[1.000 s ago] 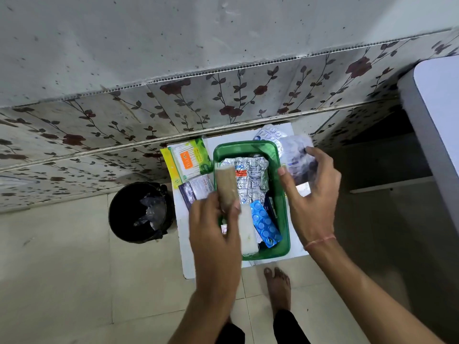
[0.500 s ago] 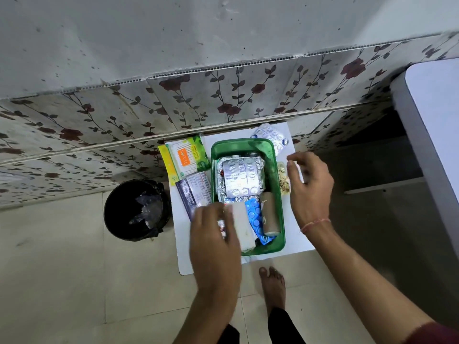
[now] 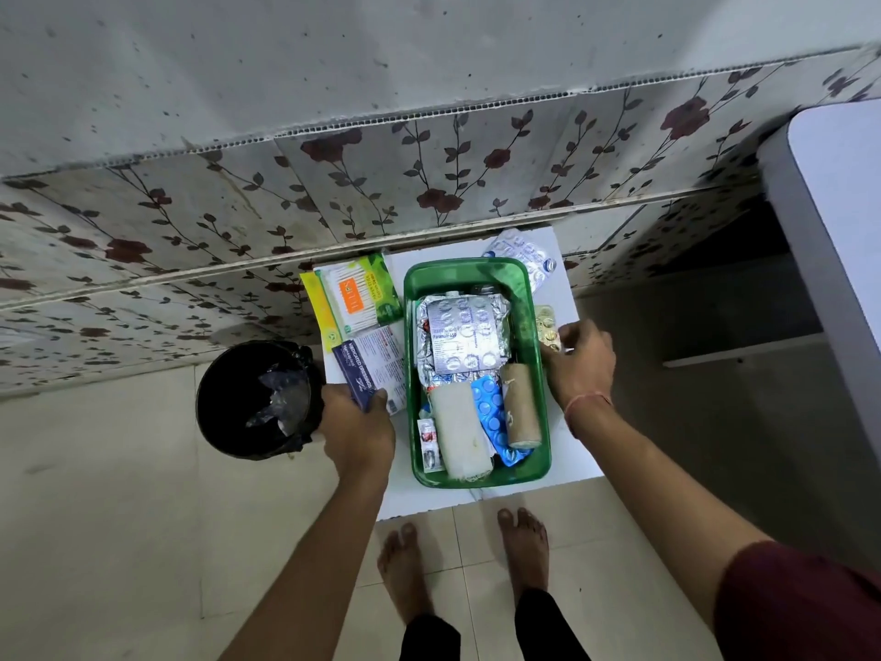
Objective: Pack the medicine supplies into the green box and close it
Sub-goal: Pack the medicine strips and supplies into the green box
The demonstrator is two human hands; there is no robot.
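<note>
The open green box (image 3: 465, 271) stands on a small white table (image 3: 569, 458). Inside lie silver blister strips (image 3: 465, 338), a white gauze roll (image 3: 460, 434), a blue blister strip (image 3: 496, 419) and a brown bandage roll (image 3: 519, 405). My left hand (image 3: 357, 429) grips the near end of a dark blue dressing packet (image 3: 364, 364) left of the box. My right hand (image 3: 579, 360) pinches a gold blister strip (image 3: 547, 324) lying right of the box. A green cotton-swab pack (image 3: 360, 295) lies at the back left, and a silver-blue blister strip (image 3: 524, 252) lies behind the box.
A black bin (image 3: 257, 398) with a plastic liner stands on the floor left of the table. A flowered tiled wall (image 3: 429, 174) runs right behind it. A pale table edge (image 3: 839, 240) juts in at the right. My bare feet (image 3: 469, 560) stand at the table's front.
The brown bandage roll and a blister strip left my hands and now lie in the box. My left hand moved left onto the dressing packet; my right hand dropped onto the gold strip.
</note>
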